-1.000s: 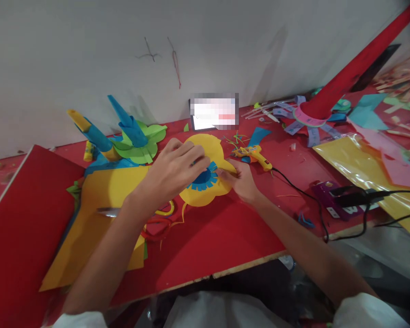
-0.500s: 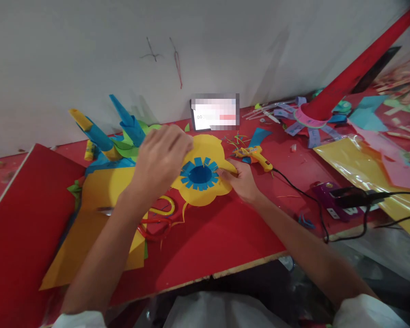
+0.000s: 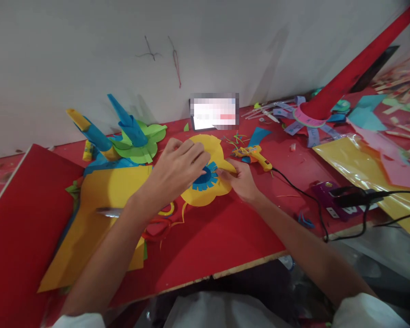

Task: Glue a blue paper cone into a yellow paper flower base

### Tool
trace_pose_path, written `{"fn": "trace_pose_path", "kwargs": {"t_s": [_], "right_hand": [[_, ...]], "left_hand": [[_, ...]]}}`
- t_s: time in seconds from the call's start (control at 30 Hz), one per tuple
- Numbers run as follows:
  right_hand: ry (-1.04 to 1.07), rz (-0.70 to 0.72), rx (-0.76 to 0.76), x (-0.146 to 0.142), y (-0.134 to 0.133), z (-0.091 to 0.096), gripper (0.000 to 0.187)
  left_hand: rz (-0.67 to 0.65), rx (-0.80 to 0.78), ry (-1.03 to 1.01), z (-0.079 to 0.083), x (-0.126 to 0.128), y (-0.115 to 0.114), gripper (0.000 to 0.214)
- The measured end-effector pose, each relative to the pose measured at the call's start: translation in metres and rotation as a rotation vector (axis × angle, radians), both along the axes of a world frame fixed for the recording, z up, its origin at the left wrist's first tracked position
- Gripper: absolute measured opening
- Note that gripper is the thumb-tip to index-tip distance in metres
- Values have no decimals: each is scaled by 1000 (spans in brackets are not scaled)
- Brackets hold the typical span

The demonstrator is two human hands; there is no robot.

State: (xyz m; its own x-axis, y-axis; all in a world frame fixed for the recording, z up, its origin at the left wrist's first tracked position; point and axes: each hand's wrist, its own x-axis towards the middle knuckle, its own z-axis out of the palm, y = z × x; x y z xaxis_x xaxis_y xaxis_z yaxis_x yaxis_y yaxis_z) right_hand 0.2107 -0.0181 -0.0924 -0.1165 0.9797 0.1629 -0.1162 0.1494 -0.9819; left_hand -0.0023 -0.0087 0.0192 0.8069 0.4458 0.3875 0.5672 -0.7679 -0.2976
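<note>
A yellow paper flower (image 3: 208, 148) lies on the red table, with a ring of blue paper fringe (image 3: 210, 177) around a dark blue centre. My right hand (image 3: 244, 181) pinches the flower's right petal edge, thumb on top. Over the flower's left half, my left hand (image 3: 184, 164) is curled, its fingertips coming down at the blue fringe and covering part of it. Whatever sits between those fingertips is hidden. Scissors with red and yellow handles (image 3: 157, 230) lie under my left forearm, partly covered, on yellow paper sheets (image 3: 119, 187).
A yellow glue gun (image 3: 259, 157) with a black cord rests just right of the flower. Blue paper cones on green petals (image 3: 133, 132) stand at back left. A lit phone (image 3: 213, 114) leans on the wall. A red cone (image 3: 345, 77) and purple box (image 3: 331, 200) are at right.
My left hand has moved right and slightly down, from the flower's left edge onto the blue fringe. The green petals behind it have come into fuller view. My right hand keeps its hold.
</note>
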Motion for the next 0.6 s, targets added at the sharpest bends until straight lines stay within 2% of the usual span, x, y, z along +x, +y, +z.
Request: {"fn": "trace_pose_path", "kwargs": {"t_s": [0.2,0.47,0.6], "right_hand": [[-21,6,4,1,0,0,48],[19,7,-17,0,-1,1,47],[18,9,-19,0,-2,0,46]], "left_hand": [[-28,-49,-73,0,-3,2,11],[-58,-17,-42,1,-2,1,21],[-23,-81,-170,3,-3,1,16]]}}
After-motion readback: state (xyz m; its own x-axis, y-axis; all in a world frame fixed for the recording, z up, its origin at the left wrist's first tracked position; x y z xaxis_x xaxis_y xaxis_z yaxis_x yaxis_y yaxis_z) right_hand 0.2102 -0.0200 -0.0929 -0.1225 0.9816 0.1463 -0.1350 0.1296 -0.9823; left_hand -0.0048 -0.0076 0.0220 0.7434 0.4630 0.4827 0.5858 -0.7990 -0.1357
